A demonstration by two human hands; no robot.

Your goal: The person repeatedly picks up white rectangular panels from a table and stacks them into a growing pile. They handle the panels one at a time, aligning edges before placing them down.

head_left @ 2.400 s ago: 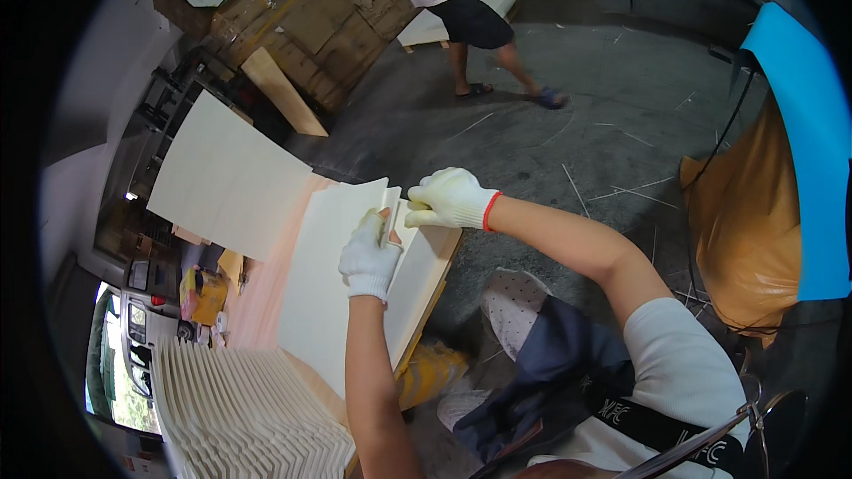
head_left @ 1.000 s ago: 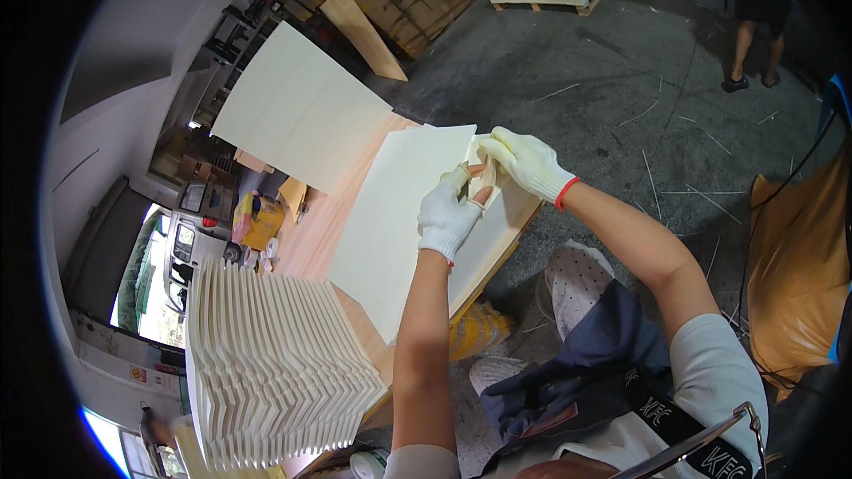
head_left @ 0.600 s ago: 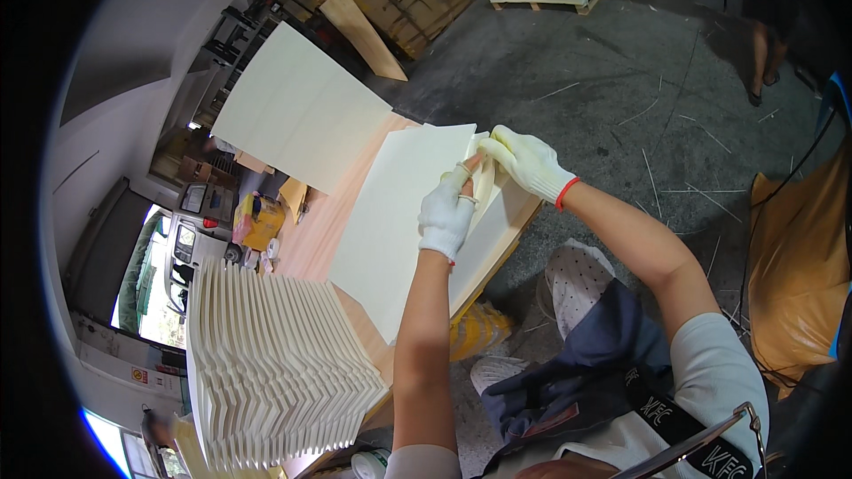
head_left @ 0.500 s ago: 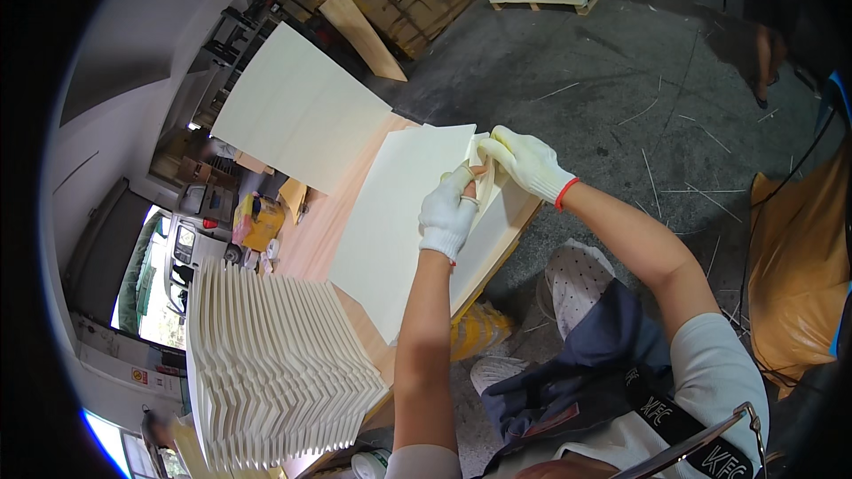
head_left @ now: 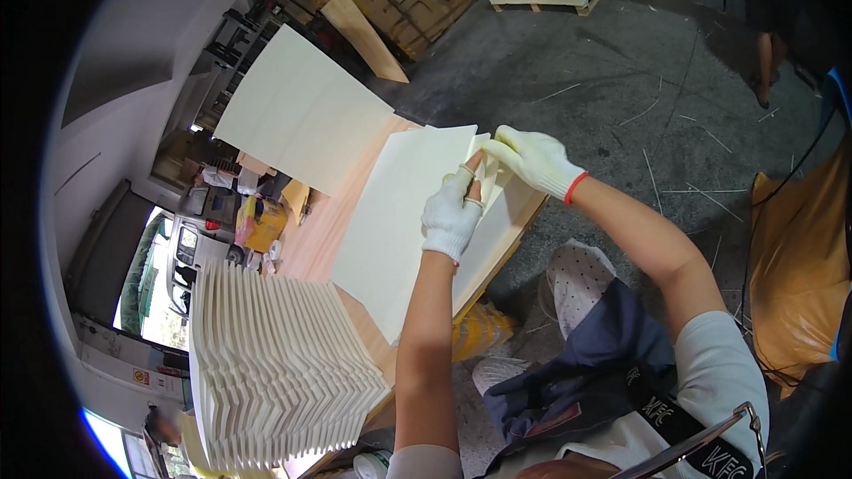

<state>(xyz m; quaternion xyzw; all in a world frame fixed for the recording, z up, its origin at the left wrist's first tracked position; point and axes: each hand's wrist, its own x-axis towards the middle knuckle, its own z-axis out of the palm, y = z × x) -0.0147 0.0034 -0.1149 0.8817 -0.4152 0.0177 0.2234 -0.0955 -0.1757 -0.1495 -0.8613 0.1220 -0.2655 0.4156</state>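
Observation:
Both my hands wear white knit gloves. With bare fingertips showing, my left hand [head_left: 450, 217] grips the right edge of a large cream-white sheet [head_left: 390, 213] lying on the table. My right hand [head_left: 535, 161], in a glove with a red cuff, is closed at the sheet's far right corner, its thumb and fingers pinching a narrow bent strip of edge there. What lies between its fingertips is partly hidden. More pale sheet [head_left: 488, 222] shows under and right of my left hand, along the table's edge.
A tall pile of folded cream sheets [head_left: 275, 364] stands at the near left. Another large sheet [head_left: 302, 111] rises at the far end of the wooden tabletop [head_left: 302, 244]. A yellow box [head_left: 264, 223] sits beyond. Thin strips [head_left: 652, 182] litter the floor. Someone's leg [head_left: 765, 71] shows at the upper right.
My left hand's bare fingers have straightened up toward the corner, and the bent edge strip shows less between my hands. My right hand has shifted slightly rightward.

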